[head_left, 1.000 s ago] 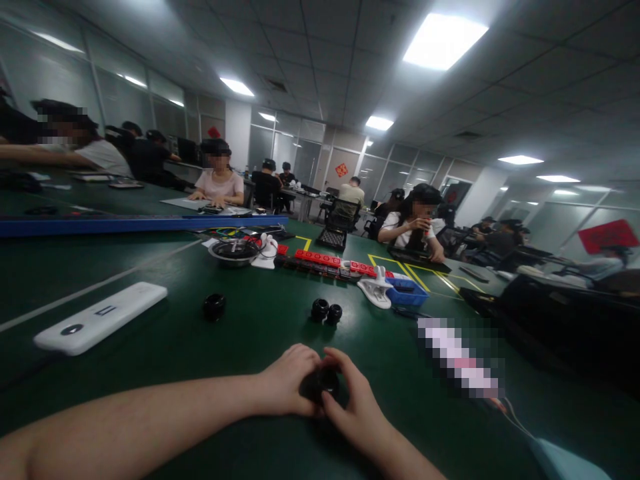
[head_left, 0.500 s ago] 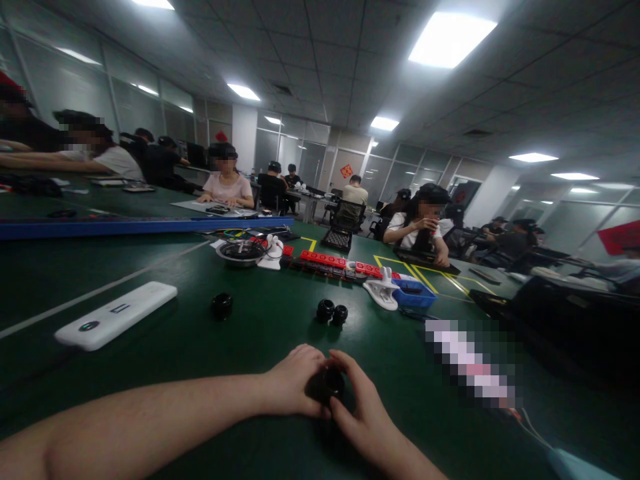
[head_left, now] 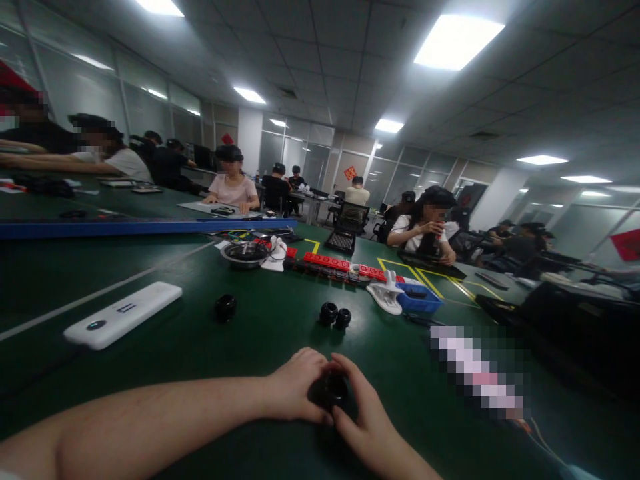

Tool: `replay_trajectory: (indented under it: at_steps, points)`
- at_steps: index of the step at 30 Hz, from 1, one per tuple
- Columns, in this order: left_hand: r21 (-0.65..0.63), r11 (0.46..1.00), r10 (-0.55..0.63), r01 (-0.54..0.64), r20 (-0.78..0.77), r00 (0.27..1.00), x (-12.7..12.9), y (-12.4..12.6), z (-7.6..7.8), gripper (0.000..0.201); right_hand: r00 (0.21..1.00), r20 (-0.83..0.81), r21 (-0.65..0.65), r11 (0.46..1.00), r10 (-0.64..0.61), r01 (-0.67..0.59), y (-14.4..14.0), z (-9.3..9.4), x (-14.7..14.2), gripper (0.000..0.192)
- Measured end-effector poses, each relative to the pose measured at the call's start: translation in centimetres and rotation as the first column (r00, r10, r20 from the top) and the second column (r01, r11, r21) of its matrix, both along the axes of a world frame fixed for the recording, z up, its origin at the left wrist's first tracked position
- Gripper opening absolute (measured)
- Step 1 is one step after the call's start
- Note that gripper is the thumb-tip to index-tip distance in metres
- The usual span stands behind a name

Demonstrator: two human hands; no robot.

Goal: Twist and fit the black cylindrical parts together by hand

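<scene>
The big green bench (head_left: 240,360) is under everything. A long blue bar (head_left: 140,229) lies across its far left part. A flat white box (head_left: 123,317) lies nearer. The left hand (head_left: 297,387) is curled on a black round thing (head_left: 334,392). The right hand (head_left: 367,413) bends its thumb and fingers around the other side. So the thing sits between both hands. Past it are a lone black ring (head_left: 225,307), left, and two smaller black lumps (head_left: 329,313), side by side.

A white device (head_left: 124,316) is set on the green table (head_left: 260,340)'s left side. A white clip (head_left: 387,299) is placed beside a blue bin (head_left: 419,303).
</scene>
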State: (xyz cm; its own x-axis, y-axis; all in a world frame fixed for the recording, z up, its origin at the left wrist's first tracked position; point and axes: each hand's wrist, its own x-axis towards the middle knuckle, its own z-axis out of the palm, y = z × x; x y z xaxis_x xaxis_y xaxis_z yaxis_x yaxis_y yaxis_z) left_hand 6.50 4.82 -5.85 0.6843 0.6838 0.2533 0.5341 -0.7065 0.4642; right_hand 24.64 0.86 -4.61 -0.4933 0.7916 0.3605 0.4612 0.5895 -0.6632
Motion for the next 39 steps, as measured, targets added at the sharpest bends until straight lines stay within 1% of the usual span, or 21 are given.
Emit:
replay_trajectory:
  at_steps: [2,4,7,10,16,18,22,26,28,32,34,36,39]
  points:
    - [0.005,1.0,0.005,-0.005,-0.006,1.0,0.05,0.01,0.0,0.05,0.999,0.009,0.01,0.999,-0.045,0.045,0.13,-0.12,0.05,0.061]
    - [0.019,1.0,0.007,-0.007,-0.009,1.0,0.11,-0.05,0.02,0.046,0.993,0.011,0.023,0.993,-0.117,0.117,0.34,-0.15,-0.05,0.059]
    - [0.034,0.999,0.013,-0.013,-0.012,1.0,0.15,-0.22,0.12,0.044,0.984,0.018,0.032,0.984,-0.177,0.176,0.5,0.02,-0.36,0.048]
    - [0.02,1.0,0.013,-0.013,0.0,1.0,0.08,-0.34,0.28,0.045,0.988,0.013,0.021,0.987,-0.157,0.156,0.35,0.34,-0.51,0.038]
    - [0.005,1.0,-0.003,0.003,-0.009,1.0,0.01,-0.19,0.28,0.05,1.0,-0.007,0.004,1.0,-0.017,0.017,0.05,0.35,0.04,0.053]
    - [0.019,1.0,-0.003,0.003,-0.005,1.0,0.04,-0.06,0.07,0.048,1.0,-0.003,0.0,1.0,-0.02,0.02,0.17,0.13,0.16,0.054]
    - [0.043,0.999,0.0,0.0,0.003,1.0,0.09,0.05,-0.25,0.043,0.994,-0.002,0.004,0.994,-0.109,0.109,0.55,-0.25,0.0,0.052]
    - [0.043,0.999,-0.002,0.002,-0.006,1.0,0.1,-0.08,-0.04,0.042,0.985,-0.005,0.01,0.985,-0.172,0.172,0.61,-0.33,-0.31,0.047]
    - [0.031,1.0,-0.002,0.002,-0.001,1.0,0.07,-0.19,0.2,0.044,0.987,-0.017,0.008,0.987,-0.158,0.158,0.52,-0.29,-0.31,0.045]
    - [-0.007,1.0,-0.001,0.001,-0.002,1.0,0.01,-0.36,0.59,0.053,0.998,-0.035,0.003,0.999,-0.053,0.053,0.31,-0.12,-0.02,0.048]
    - [-0.016,1.0,0.005,-0.005,-0.009,1.0,0.01,-0.36,0.63,0.056,0.999,-0.029,-0.011,1.0,-0.02,0.02,0.25,-0.02,0.12,0.049]
    - [-0.016,1.0,0.008,-0.008,-0.012,1.0,0.01,-0.29,0.52,0.055,1.0,-0.026,-0.029,0.999,-0.017,0.016,0.23,0.02,0.18,0.049]
    - [-0.002,1.0,0.001,-0.001,-0.005,1.0,0.01,-0.16,0.15,0.048,0.997,-0.042,-0.036,0.998,-0.061,0.06,0.34,-0.11,0.12,0.051]
